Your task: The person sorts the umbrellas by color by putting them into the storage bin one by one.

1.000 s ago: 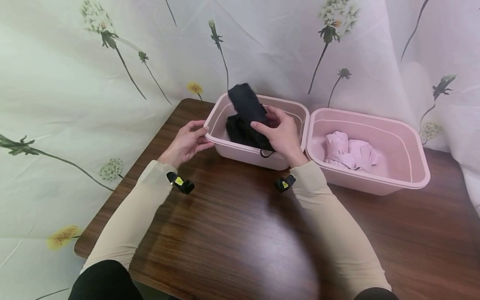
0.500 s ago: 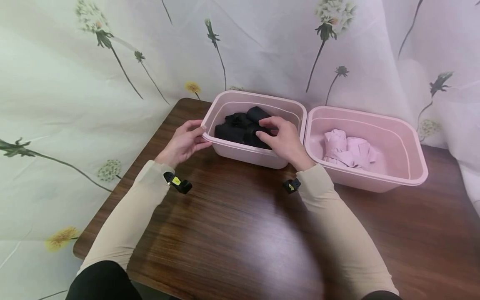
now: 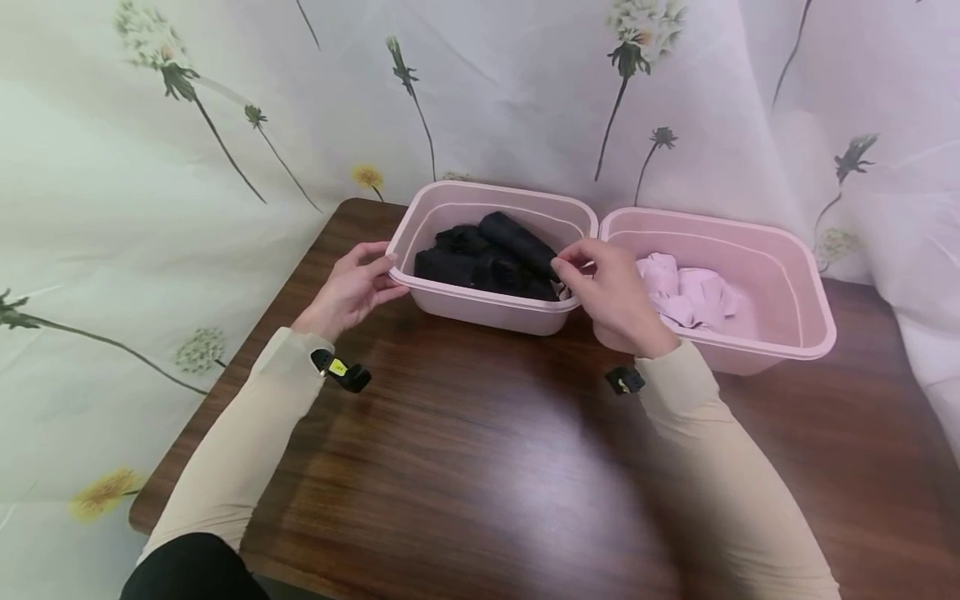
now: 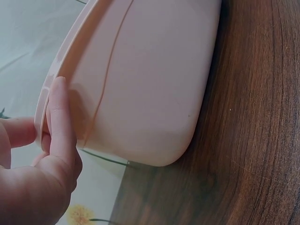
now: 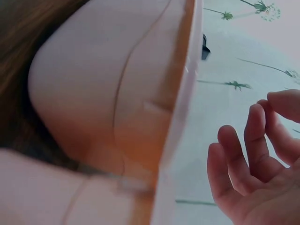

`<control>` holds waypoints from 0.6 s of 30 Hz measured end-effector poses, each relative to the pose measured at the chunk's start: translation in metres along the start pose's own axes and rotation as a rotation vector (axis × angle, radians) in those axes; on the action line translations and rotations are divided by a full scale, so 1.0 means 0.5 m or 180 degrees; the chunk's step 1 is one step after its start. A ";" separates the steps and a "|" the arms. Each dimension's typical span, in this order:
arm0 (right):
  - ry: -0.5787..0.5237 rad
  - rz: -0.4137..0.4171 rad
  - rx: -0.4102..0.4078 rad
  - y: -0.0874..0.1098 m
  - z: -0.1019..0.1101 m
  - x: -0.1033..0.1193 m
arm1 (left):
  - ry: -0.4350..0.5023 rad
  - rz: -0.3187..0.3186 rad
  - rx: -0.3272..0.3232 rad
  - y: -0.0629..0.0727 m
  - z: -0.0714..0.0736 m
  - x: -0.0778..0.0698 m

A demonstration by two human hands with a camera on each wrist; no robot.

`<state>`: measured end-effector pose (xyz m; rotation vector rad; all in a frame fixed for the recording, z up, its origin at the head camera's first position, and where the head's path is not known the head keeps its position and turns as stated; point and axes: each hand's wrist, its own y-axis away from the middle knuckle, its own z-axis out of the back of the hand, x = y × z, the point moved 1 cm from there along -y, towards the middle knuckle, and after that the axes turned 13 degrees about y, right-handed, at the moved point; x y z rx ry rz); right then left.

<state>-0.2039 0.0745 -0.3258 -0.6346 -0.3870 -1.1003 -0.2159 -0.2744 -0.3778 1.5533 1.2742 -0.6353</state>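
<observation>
My left hand (image 3: 352, 287) pinches the left corner rim of the left pink plastic basin (image 3: 487, 312). In the left wrist view the fingers lie under that rim with the thumb across it. Inside this basin sit rolled black cloth bundles (image 3: 450, 267), one longer black roll (image 3: 517, 239) lying slantwise on top. My right hand (image 3: 618, 292) hovers over the basin's right front corner, fingers loosely bent and fingertips near the roll's end. The right wrist view shows nothing between the thumb and fingers of that hand (image 5: 255, 173).
A second pink basin (image 3: 787, 287) stands against the right side of the first. It holds a bundle of light pink cloth (image 3: 701, 296). Both are on a brown wooden table (image 3: 450, 433), in front of a flower-print curtain (image 3: 510, 108).
The black roll went down into the left basin on top of the other black cloth. My right hand let go and moved right; my left hand stayed on the rim.
</observation>
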 end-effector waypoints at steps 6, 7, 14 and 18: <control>0.0329 0.0429 -0.0430 0.065 0.051 -0.028 | -0.0308 -0.0092 -0.0003 0.005 0.001 0.002; 0.0396 0.0459 -0.0483 0.082 0.061 -0.034 | -0.0378 -0.0108 -0.0010 0.006 0.003 0.003; 0.0811 0.0736 -0.0562 0.181 0.152 -0.069 | -0.0898 -0.0299 -0.0021 0.029 0.050 -0.010; 0.0999 0.0996 -0.0596 0.220 0.217 -0.078 | -0.2402 -0.0797 -0.0082 0.070 0.064 -0.039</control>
